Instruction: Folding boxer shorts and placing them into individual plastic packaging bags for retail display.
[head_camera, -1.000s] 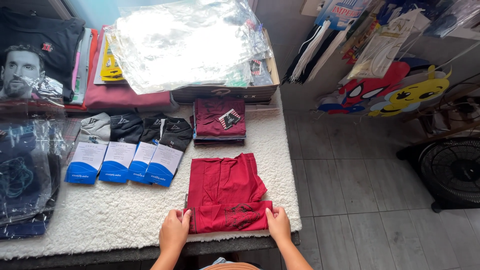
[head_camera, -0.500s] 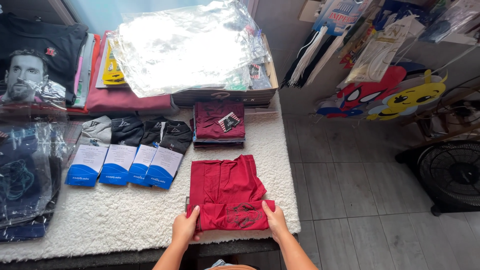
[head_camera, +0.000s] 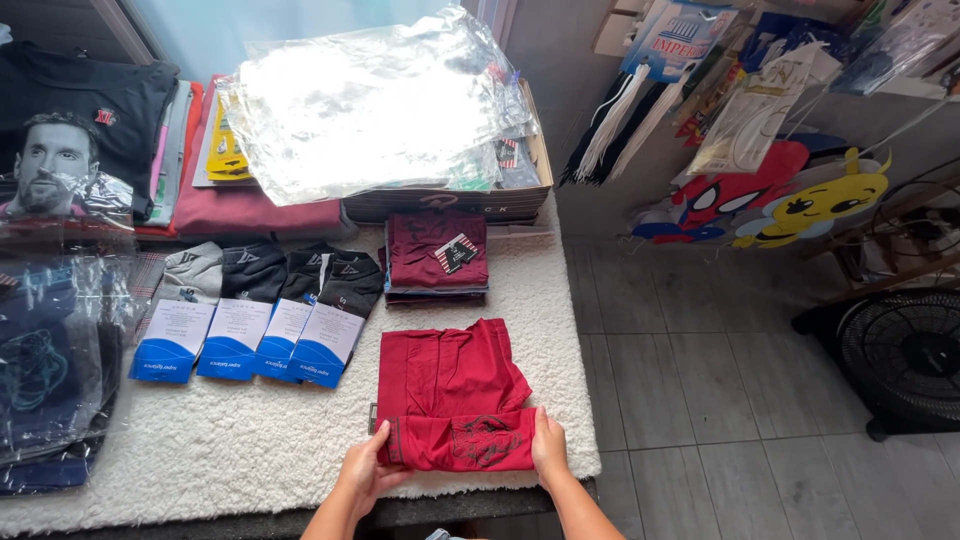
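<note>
Your left hand (head_camera: 365, 468) and right hand (head_camera: 549, 446) gripped the folded red shirt (head_camera: 452, 393) at its near corners on the white-covered tabletop (head_camera: 220, 450).

your left hand (head_camera: 362, 472) and right hand (head_camera: 549, 448) sit at the two ends of the folded shirt (head_camera: 452, 397), which lies on the fleecy mat (head_camera: 200, 460) near its front edge. just behind the shirt is a short stack of folded shirts (head_camera: 437, 255), and behind that a cardboard box (head_camera: 450, 202) with a heap of plastic bags (head_camera: 370, 95) on top. to the left of the stack, a row of four sock packs (head_camera: 262, 315) lies side by side. further left, bagged clothes (head_camera: 50, 350) overlap the mat's edge. to your right is the tiled floor (head_camera: 700, 400), with a fan (head_camera: 905, 360) standing on it (far right) and hanging goods (head_camera: 760, 150) on the wall behind.
</note>
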